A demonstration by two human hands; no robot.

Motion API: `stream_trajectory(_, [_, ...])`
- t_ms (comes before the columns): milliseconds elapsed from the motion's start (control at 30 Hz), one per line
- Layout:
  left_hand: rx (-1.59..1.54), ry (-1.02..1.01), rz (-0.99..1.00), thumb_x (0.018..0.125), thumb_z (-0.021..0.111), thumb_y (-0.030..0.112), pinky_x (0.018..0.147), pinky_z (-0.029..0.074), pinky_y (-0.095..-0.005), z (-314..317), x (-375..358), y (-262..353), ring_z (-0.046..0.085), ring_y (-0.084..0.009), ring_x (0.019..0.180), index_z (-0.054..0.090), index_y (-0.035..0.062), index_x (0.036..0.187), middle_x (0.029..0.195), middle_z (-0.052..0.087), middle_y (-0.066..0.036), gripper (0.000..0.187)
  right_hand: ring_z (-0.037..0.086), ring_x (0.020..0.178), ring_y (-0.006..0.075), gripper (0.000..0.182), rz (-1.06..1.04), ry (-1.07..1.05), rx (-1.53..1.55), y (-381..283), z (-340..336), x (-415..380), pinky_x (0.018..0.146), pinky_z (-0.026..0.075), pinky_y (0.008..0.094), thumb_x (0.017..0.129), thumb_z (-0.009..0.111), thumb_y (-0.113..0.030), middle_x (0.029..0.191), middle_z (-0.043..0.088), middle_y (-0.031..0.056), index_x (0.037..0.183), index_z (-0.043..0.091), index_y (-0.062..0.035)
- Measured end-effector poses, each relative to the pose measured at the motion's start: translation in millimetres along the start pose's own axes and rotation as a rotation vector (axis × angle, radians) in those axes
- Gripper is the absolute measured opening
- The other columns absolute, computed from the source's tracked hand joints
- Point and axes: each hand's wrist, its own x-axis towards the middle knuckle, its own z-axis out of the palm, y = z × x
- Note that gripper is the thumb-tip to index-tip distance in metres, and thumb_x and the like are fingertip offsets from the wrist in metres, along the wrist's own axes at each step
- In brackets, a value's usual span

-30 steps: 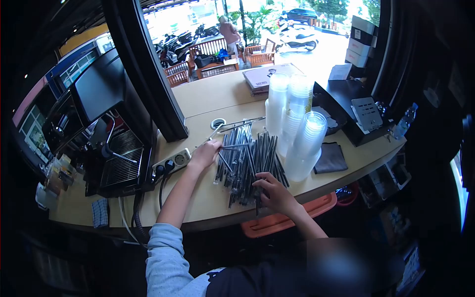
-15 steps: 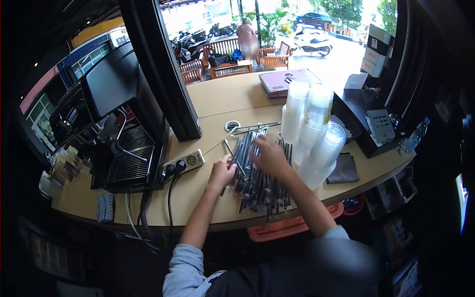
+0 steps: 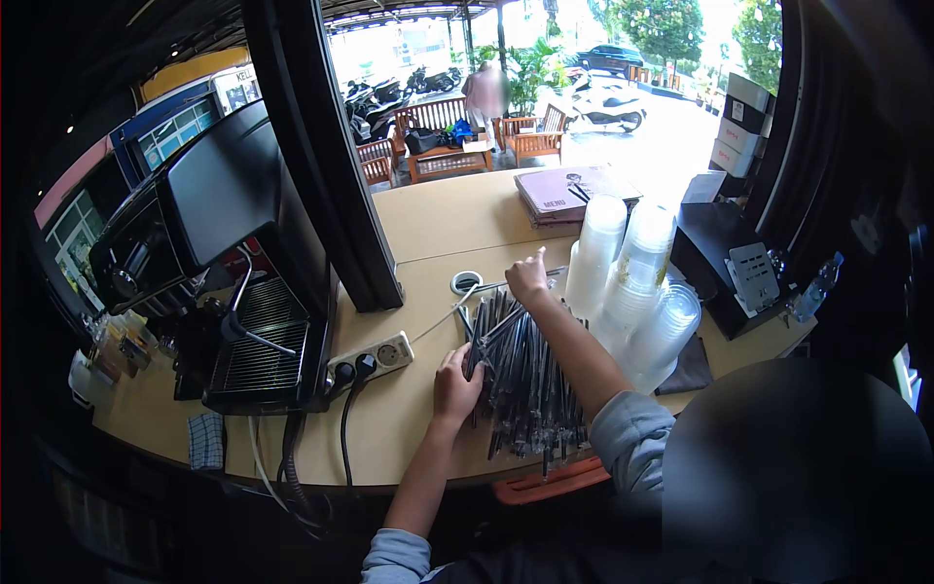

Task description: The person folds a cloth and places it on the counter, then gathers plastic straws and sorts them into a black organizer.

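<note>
A large heap of black straws in clear wrappers [image 3: 535, 389] lies on the wooden counter [image 3: 428, 224]. At the heap's left edge, my left hand [image 3: 457, 387] has its fingers closed around some straws. My right hand [image 3: 528, 278] is over the far end of the heap, fingers curled together, with a dark straw angling down from it. Stacks of clear plastic cups [image 3: 632, 282] stand just right of my right forearm. A roll of tape [image 3: 466, 283] lies beyond the heap, near a thin pale stick or cord.
A power strip [image 3: 389, 353] with black plugs sits left of my left hand. Farther left is an espresso machine [image 3: 258, 311] beside a black post [image 3: 326, 165]. Pink menus [image 3: 564, 191] lie behind the cups. A person [image 3: 482, 97] stands outside by wooden benches.
My right hand has moved from over the middle of the straws to their far end and closed. My left hand stays at the left edge. The camera view has shifted slightly.
</note>
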Motion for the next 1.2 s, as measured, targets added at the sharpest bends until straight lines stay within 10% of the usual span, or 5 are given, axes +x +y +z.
stream_trajectory(500, [-0.108, 0.006, -0.072, 0.077, 0.057, 0.013, 0.078, 0.047, -0.0332, -2.7, -0.6, 2.6, 0.061, -0.0273, 0.086, 0.054, -0.0054, 0.107, 0.098, 0.059, -0.019, 0.035, 0.058, 0.086, 0.0306, 0.022, 0.031, 0.145, -0.318, 7.0, -30.7, 20.5, 0.093, 0.024, 0.0619, 0.084, 0.047, -0.015, 0.086, 0.062, 0.013, 0.095, 0.063, -0.0043])
stream_trajectory(633, [-0.136, 0.02, -0.064, 0.078, 0.056, 0.012, 0.078, 0.047, -0.0339, -0.6, 4.1, -2.3, 0.061, -0.0288, 0.085, 0.055, -0.006, 0.105, 0.094, 0.06, -0.019, 0.032, 0.053, 0.073, 0.0255, 0.02, 0.121, -0.147, -0.581, -2.2, -49.9, 14.0, 0.09, 0.023, 0.0618, 0.081, 0.048, -0.012, 0.074, 0.056, 0.0107, 0.09, 0.063, -0.0027])
stream_trajectory(767, [-0.104, 0.026, -0.048, 0.079, 0.055, 0.01, 0.078, 0.047, -0.0339, -0.9, 2.7, -1.6, 0.061, -0.0291, 0.086, 0.055, -0.0056, 0.105, 0.095, 0.06, -0.02, 0.03, 0.055, 0.071, 0.0225, 0.019, 0.174, 0.035, -0.421, -0.8, -69.3, -4.9, 0.076, 0.035, 0.0493, 0.08, 0.049, -0.014, 0.077, 0.059, 0.0084, 0.089, 0.064, -0.0077])
stream_trajectory(867, [-0.14, 0.023, -0.038, 0.08, 0.054, 0.009, 0.077, 0.048, -0.0338, 1.8, 2.8, -4.4, 0.061, -0.0295, 0.085, 0.055, -0.0059, 0.104, 0.094, 0.06, -0.02, 0.028, 0.063, 0.075, 0.0245, 0.026, 0.334, -0.069, 0.385, 8.6, -101.1, -48.3, 0.058, 0.048, 0.0411, 0.079, 0.05, -0.016, 0.087, 0.064, 0.0111, 0.099, 0.059, -0.0026])
stream_trajectory(1200, [0.314, -0.249, -0.179, 0.083, 0.05, 0.028, 0.075, 0.048, -0.0379, -32.4, 4.5, 48.1, 0.061, -0.0295, 0.085, 0.056, 0.0031, 0.107, 0.093, 0.063, -0.014, 0.035, 0.056, 0.087, 0.0397, 0.056, 0.201, -0.025, 0.791, 13.1, -44.6, -204.2, 0.079, 0.046, 0.0405, 0.072, 0.044, -0.002, 0.092, 0.056, 0.0289, 0.124, 0.029, 0.0127])
